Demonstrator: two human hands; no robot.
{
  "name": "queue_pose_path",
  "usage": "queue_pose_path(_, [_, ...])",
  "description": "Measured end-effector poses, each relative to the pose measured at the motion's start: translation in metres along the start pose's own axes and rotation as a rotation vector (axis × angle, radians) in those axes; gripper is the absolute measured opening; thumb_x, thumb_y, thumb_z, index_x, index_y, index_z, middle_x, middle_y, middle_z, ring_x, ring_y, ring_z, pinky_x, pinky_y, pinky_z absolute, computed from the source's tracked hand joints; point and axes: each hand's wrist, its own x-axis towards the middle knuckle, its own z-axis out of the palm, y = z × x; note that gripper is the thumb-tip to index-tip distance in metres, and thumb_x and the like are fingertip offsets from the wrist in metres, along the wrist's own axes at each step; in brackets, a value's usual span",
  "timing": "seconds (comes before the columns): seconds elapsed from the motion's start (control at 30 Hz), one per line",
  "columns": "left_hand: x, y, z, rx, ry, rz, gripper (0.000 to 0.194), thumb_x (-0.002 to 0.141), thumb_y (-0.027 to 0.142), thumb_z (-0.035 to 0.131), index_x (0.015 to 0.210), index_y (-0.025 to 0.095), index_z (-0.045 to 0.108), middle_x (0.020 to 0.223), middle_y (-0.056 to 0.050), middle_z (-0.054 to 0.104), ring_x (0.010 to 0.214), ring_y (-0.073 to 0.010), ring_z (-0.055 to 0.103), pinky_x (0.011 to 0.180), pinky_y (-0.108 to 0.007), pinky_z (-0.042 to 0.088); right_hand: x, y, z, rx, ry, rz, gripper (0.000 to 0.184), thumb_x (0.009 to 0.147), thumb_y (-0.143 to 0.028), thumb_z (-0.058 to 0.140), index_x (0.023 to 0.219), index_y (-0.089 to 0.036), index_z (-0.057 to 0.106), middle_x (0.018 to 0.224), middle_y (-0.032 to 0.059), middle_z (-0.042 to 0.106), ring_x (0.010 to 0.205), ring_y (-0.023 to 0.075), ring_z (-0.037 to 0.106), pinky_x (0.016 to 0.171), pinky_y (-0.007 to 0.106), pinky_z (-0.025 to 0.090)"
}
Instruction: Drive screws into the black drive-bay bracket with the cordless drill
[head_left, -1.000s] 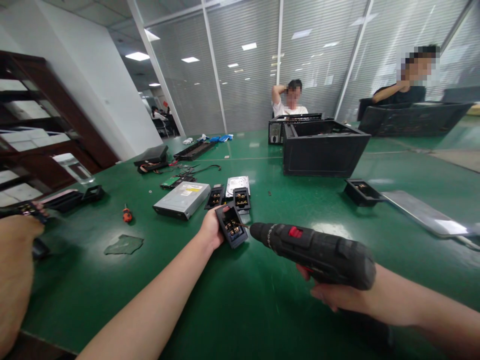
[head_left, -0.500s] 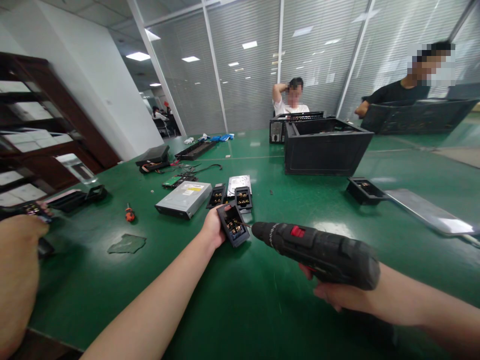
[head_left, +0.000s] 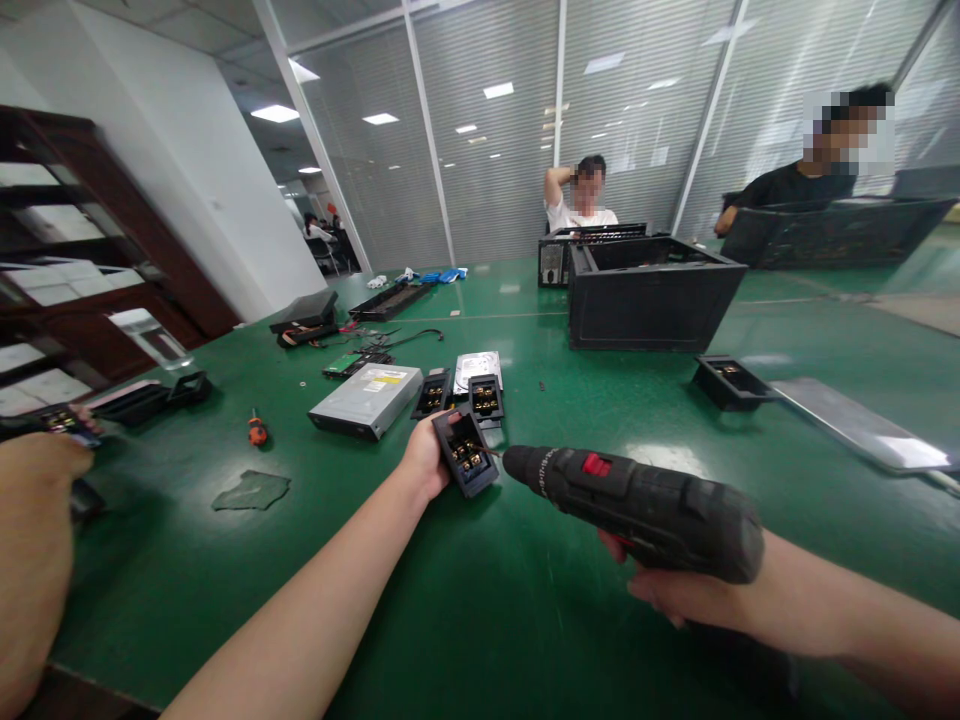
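Observation:
My left hand (head_left: 426, 458) is closed around the left side of a small black box with brass-coloured contacts inside (head_left: 466, 455), tilted up off the green table (head_left: 570, 600). My right hand (head_left: 682, 590) grips a black cordless drill (head_left: 637, 500) with a red switch on top. The drill's thin bit points left and reaches the open face of the box; whether it touches a screw is too small to tell. Just behind the box lie two similar black boxes (head_left: 433, 394) and a silver hard drive (head_left: 477, 370). To their left is a grey optical drive (head_left: 366, 400).
An orange screwdriver (head_left: 257, 430) and a dark flat scrap (head_left: 251, 490) lie at left. Black computer cases (head_left: 652, 305) stand at the back, two people behind them. Another black box (head_left: 727, 382) sits right, beside a silver panel (head_left: 855, 420). A co-worker's arm (head_left: 34, 540) enters from the left edge.
Both hands, the box and the drill hold nearly the same position. The seated person at far right has leaned slightly left.

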Motion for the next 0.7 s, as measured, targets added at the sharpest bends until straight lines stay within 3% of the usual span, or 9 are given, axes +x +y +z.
queue_pose_path(0.37, [0.0014,0.0,-0.0016,0.024,0.011,-0.018,0.019,0.07,0.027,0.052,0.076,0.013,0.063,0.063,-0.011,0.066,0.056,-0.027,0.065,0.051,-0.041,0.052,0.0,0.0048,-0.0009,-0.016,-0.003,-0.016,0.025,0.079,-0.019,0.061,0.103,-0.019,0.055,0.072,-0.0013,0.06,0.06,0.0152,0.058,0.057,0.03,0.053])
queue_pose_path(0.6, [-0.0036,0.0015,0.0031,0.024,0.042,-0.021,0.018,0.07,0.025,0.052,0.076,0.013,0.063,0.064,-0.011,0.067,0.055,-0.0267,0.064,0.05,-0.041,0.052,0.0001,0.0028,-0.0006,-0.047,0.037,-0.004,0.027,0.079,-0.022,0.062,0.105,-0.019,0.056,0.085,0.0039,0.065,0.06,0.0153,0.06,0.057,0.03,0.054])
queue_pose_path(0.7, [-0.0043,0.0017,0.0038,0.014,0.047,-0.021,0.018,0.07,0.025,0.052,0.077,0.013,0.063,0.065,-0.011,0.067,0.057,-0.0269,0.065,0.05,-0.04,0.052,0.0,0.0019,-0.0011,-0.068,0.048,-0.005,0.027,0.077,-0.022,0.064,0.104,-0.02,0.057,0.077,0.0017,0.065,0.061,0.016,0.06,0.056,0.028,0.054])
